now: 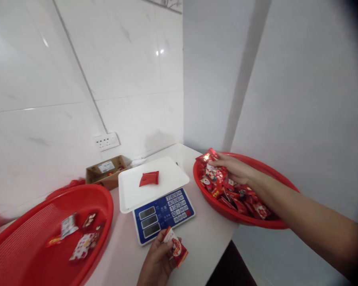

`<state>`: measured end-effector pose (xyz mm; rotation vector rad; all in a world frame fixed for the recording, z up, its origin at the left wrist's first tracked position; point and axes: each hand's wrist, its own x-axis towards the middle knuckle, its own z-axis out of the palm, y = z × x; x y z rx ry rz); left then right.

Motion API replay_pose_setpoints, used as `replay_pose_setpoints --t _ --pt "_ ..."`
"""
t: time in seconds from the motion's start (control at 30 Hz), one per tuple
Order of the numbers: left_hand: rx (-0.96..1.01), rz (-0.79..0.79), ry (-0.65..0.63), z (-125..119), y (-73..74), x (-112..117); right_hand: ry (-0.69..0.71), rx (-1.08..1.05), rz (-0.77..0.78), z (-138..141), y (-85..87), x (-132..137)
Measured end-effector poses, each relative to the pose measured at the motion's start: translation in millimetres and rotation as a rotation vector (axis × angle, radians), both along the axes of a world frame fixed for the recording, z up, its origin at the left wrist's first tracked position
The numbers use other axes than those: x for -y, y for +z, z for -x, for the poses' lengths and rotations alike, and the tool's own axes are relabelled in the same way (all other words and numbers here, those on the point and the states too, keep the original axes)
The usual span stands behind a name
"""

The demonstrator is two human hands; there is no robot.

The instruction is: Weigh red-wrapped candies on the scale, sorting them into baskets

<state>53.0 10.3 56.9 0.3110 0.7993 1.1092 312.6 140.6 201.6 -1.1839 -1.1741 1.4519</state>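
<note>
Between the thumb and fingers of my left hand point(160, 254) is a small red and white snack packet point(176, 247), held in front of the digital scale point(164, 214). My right hand point(234, 166) is over the right red basin point(274, 169), its fingers closed on a shiny red packet point(209, 156). Many red wrapped packets point(241, 198) lie heaped in that basin below the hand. On the scale's white pan point(131, 194) rests one plain red packet point(149, 178).
At the left a larger red basin point(107, 206) holds several packets point(83, 246). Behind the scale stands an open cardboard box point(116, 180) with small items inside. A wall socket point(106, 141) is above it. The white table point(210, 246) meets two walls in the corner.
</note>
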Motion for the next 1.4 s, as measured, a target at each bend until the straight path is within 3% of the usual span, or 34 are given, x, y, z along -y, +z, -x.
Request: replay_pose_setpoints --t 0.13,0.27,0.5,0.67,0.8,0.93,1.17,1.27,1.4 --pt "-0.024 -0.031 0.014 2 2.4 1 0.216 -0.02 0.051 71 -10.7 -22" --pt "-0.014 -0.067 0.06 8 4.3 -1 0.213 0.158 0.146 110 -23.1 -42" --pt "0.028 -0.068 0.051 4 3.5 1 0.206 0.113 0.059 121 -22.6 -45" --pt "0.041 -0.083 0.049 4 2.4 1 0.262 0.046 -0.063 155 -20.2 -46" --pt "0.026 -0.085 0.067 6 3.1 -1 0.266 0.285 -0.277 172 -27.4 -56" --pt "0.035 -0.091 0.082 5 2.9 -1 0.251 0.432 -0.327 163 -35.8 -55" --pt "0.03 -0.079 0.066 1 -3.2 -1 0.697 0.948 -0.832 162 -48.1 -33" --pt "0.014 -0.085 0.07 1 -3.7 -1 0.695 1.023 -0.847 172 -57.0 -33" --pt "0.006 -0.115 0.062 1 -4.1 -1 0.572 1.19 -0.848 182 -62.3 -34"
